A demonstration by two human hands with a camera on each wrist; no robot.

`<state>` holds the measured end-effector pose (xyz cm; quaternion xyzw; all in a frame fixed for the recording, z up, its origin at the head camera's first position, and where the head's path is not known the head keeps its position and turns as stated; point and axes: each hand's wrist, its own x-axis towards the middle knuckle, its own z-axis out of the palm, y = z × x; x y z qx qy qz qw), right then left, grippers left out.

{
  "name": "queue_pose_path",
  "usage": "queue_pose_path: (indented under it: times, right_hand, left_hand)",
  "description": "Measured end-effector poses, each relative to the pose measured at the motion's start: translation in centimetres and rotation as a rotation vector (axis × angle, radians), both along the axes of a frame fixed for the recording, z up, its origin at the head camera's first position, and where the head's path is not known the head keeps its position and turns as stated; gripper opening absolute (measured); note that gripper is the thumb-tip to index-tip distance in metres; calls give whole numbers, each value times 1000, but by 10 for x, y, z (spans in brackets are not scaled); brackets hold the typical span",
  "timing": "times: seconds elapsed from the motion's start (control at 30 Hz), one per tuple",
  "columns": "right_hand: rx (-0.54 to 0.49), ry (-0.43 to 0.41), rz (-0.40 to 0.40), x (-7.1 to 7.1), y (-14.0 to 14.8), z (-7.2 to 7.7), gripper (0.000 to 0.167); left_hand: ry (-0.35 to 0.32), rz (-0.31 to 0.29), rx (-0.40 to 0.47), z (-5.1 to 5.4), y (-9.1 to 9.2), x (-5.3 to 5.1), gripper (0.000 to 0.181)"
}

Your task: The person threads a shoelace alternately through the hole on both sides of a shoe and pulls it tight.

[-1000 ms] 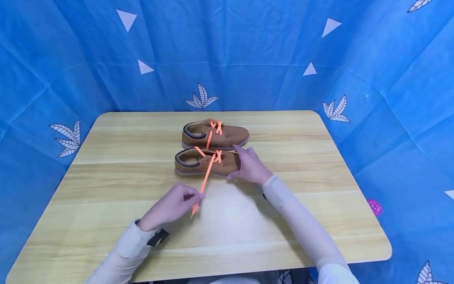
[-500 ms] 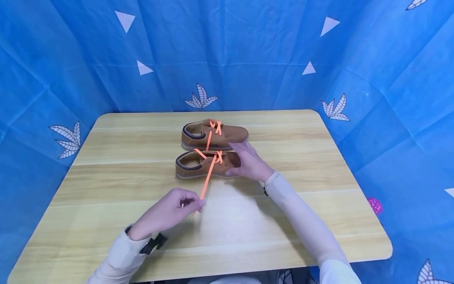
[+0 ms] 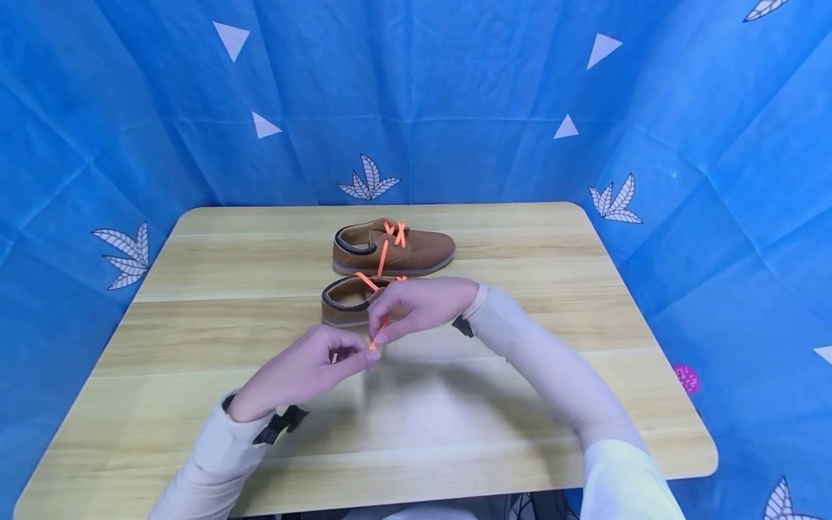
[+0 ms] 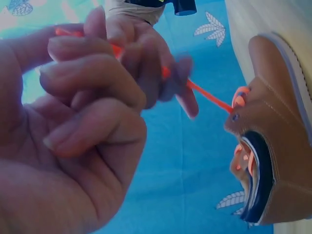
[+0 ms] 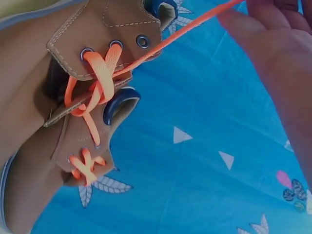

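Observation:
Two brown lace-up shoes lie side by side on the table, toes to the right. The near shoe (image 3: pixel 338 316) is partly covered by my right hand (image 3: pixel 422 302). From it an orange shoelace (image 5: pixel 183 30) runs taut toward my hands. My left hand (image 3: pixel 302 372) pinches the lace near its end between thumb and forefinger, the other fingers curled in the left wrist view. Just beyond, my right hand pinches the same lace with its fingertips, almost touching the left ones. An eyelet (image 5: pixel 142 41) without lace shows on the near shoe's flap.
The far shoe (image 3: pixel 425 249), with orange laces, stands directly behind the near one. Both rest on a light wooden table (image 3: pixel 533 404) with rounded corners. A blue patterned cloth (image 3: pixel 481 94) hangs around its back and sides.
My right hand has left the toe of the near shoe and come left and toward me, taking hold of the lace. The left hand keeps its pinch and has barely shifted.

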<state>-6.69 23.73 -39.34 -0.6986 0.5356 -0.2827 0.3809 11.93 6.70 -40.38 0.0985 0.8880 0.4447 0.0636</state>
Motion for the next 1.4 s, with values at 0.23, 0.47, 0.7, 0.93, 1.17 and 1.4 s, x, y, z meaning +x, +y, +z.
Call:
queue_pose_path:
  times: [0.23,0.47,0.7,0.93,1.17,1.4]
  right_hand:
    - [-83,-213,-220,-21,0,12,10]
    - [-162,-343,-583,-48,-1,13,14]
    - [-33,-86,-606,-71,-11,3,15]
    - [45,194,-467,-81,-22,-11,15]
    - [146,373,-395,-81,-32,-15,16]
    - [242,391,-378,-81,-37,-17,13]
  left_hand:
    - [96,213,125,-6,-28,-36,32]
    - [162,277,-218,-31,-25,-80,24]
    - [130,255,-365,-39,-16,-93,13]
    - [146,237,-319,-43,-14,-94,6]
    - [170,237,-302,-44,-13,-92,5]
    - [176,235,-304,-43,-13,-92,7]
